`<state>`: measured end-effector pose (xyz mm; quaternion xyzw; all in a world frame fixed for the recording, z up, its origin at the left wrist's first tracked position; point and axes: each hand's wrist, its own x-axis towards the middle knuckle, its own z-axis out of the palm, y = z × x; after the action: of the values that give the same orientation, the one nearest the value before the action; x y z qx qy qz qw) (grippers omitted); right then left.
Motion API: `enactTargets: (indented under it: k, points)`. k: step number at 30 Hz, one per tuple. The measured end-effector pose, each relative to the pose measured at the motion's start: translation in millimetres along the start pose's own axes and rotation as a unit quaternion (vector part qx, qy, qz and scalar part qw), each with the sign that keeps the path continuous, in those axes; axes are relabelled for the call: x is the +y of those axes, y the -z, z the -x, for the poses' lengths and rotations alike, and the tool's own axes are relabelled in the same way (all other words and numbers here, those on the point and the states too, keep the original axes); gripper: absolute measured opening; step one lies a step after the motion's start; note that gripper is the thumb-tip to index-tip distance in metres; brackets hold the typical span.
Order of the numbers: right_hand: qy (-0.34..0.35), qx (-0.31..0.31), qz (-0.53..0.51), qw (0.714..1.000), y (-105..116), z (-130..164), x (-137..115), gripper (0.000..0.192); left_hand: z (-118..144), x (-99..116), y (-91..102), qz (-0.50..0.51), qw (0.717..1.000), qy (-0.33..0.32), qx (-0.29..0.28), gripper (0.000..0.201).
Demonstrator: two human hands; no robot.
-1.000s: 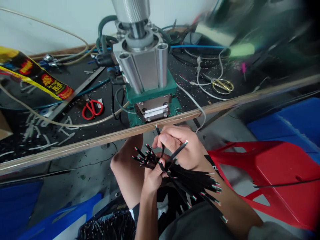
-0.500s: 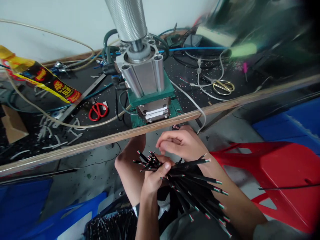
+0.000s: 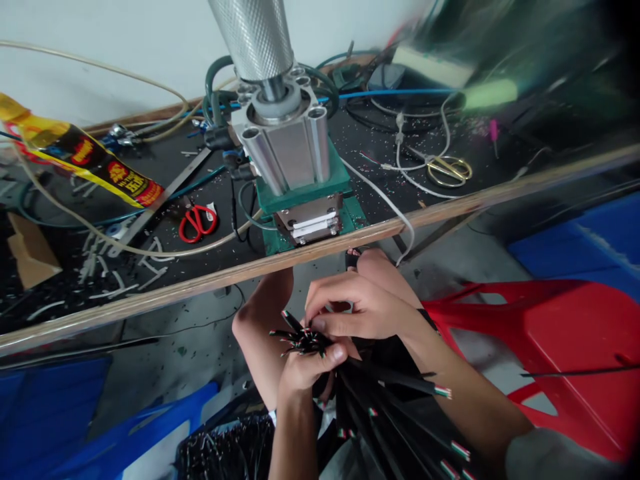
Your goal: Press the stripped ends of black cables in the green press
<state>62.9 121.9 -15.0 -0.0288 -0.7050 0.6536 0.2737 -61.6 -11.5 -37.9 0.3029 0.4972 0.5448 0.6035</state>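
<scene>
2 hands, left hand [image 3: 305,367] gripping cable bundle [image 3: 380,400], right hand [image 3: 360,307] touching its tips

A workshop, probably for cable work: air press [image 3: 287,143] on a cluttered bench [image 3: 150,293], hoses, red scissors [image 3: 197,222], wire scraps, plastic bins.

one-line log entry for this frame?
left hand: grips cable bundle | right hand: fingers at bundle tips | press: on bench, untouched
</scene>
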Motion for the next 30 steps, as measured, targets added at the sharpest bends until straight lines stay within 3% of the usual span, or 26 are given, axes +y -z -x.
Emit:
enactTargets:
  k: [2, 6, 10, 13, 16, 20, 25, 30]
  points:
    - [-0.038, 0.051, -0.066, 0.996, -7, 0, -1, 0.015, -2, 2, -1.5, 0.003, 0.999, -0.003, -0.039, 0.045]
    - [-0.085, 0.210, -0.173, 0.959, -19, -5, -7, 0.021, -10, -1, -2.0, 0.011, 0.995, 0.025, -0.092, 0.041]
    - [-0.075, 0.265, -0.190, 0.942, -21, -16, -7, 0.028, -18, -4, -1.4, 0.023, 0.995, 0.034, -0.092, 0.039]
    - [-0.065, 0.260, -0.184, 0.946, -20, -22, -8, 0.034, -24, -2, -2.9, -0.014, 0.996, 0.007, -0.089, 0.040]
    - [-0.092, 0.216, -0.169, 0.957, -18, -21, -9, 0.035, -28, -1, -2.5, -0.051, 0.996, -0.015, -0.066, 0.042]
    - [-0.098, 0.192, -0.177, 0.960, -12, -11, -2, 0.038, -27, -7, 3.8, -0.030, 0.998, 0.003, -0.058, 0.046]
    - [-0.040, 0.171, -0.185, 0.967, -11, -3, 6, 0.022, -21, -14, 6.5, -0.005, 0.998, -0.006, -0.067, 0.041]
    - [-0.027, 0.177, -0.140, 0.974, -15, -7, -1, 0.016, -15, -11, -2.3, -0.008, 0.999, -0.024, -0.048, 0.034]
